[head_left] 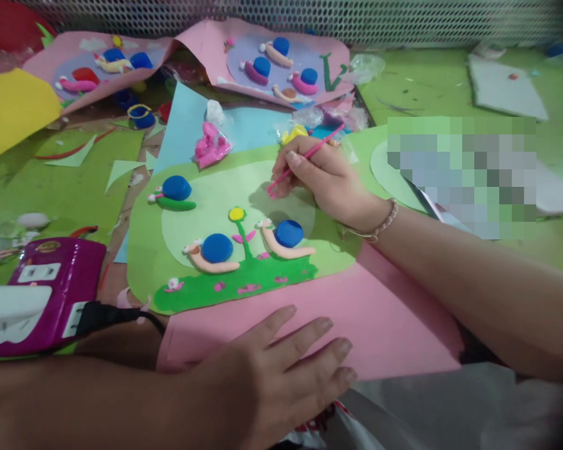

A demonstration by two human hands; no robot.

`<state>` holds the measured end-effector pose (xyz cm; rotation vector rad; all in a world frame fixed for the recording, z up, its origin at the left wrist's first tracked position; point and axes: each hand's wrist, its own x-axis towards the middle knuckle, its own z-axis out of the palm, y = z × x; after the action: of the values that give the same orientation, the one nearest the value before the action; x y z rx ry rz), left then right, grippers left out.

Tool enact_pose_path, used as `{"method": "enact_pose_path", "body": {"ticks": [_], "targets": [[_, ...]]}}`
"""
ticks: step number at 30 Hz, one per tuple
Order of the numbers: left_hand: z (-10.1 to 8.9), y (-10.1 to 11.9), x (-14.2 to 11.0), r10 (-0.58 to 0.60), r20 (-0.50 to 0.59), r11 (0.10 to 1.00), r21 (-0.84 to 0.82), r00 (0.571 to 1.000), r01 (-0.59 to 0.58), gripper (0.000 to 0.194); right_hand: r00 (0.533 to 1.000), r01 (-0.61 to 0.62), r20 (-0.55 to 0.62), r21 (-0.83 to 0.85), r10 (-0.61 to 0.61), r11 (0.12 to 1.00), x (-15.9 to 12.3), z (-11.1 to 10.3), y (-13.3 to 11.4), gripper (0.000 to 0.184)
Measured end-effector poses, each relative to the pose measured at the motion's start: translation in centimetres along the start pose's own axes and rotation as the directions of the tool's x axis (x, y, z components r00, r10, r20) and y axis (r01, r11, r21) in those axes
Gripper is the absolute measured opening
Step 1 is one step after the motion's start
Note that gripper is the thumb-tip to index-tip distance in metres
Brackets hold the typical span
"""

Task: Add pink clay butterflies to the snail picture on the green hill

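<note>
Here's the slim pink stick [326, 139], slanting above the green card [143, 265], its lower tip over the pale middle. The card lies flat, its lower edge overlapping a smooth pink sheet [385, 325]. And on it, three clay snails [217, 248] with round blue shells: two peach-bodied, one green-bodied at upper left. A yellow-topped flower [237, 214] rises between the peach pair from pink-dotted green grass [187, 297].

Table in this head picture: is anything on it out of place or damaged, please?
The pink paper at the back looks buckled, rising in a fold rather than lying flat. Pale green scraps lie scattered at the left, looking untidy.
</note>
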<state>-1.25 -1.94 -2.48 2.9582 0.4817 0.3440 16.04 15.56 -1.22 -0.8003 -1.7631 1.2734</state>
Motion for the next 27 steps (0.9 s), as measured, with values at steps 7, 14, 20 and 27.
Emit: {"method": "enact_pose_path", "body": {"ticks": [7,14,20,27], "targets": [[-0.04,-0.02,-0.01,0.006,0.008,1.000,0.007,1.000,-0.006,0.044,0.998,-0.028,-0.052,0.039,0.030,0.999,0.23,-0.08,-0.06,0.026],[0.13,0.09,-0.01,-0.003,-0.004,1.000,-0.003,1.000,0.003,0.042,0.999,-0.037,-0.008,0.036,0.037,0.999,0.09,0.01,-0.03,0.031],[0.20,0.13,0.02,-0.002,0.005,1.000,-0.003,1.000,0.002,0.042,0.996,-0.083,-0.022,-0.021,0.083,0.996,0.18,0.11,-0.07,0.034],[0.03,0.00,0.01,0.002,-0.002,1.000,-0.003,1.000,-0.002,0.042,0.990,-0.118,-0.084,-0.003,0.117,0.993,0.37,0.25,-0.57,0.034]]}}
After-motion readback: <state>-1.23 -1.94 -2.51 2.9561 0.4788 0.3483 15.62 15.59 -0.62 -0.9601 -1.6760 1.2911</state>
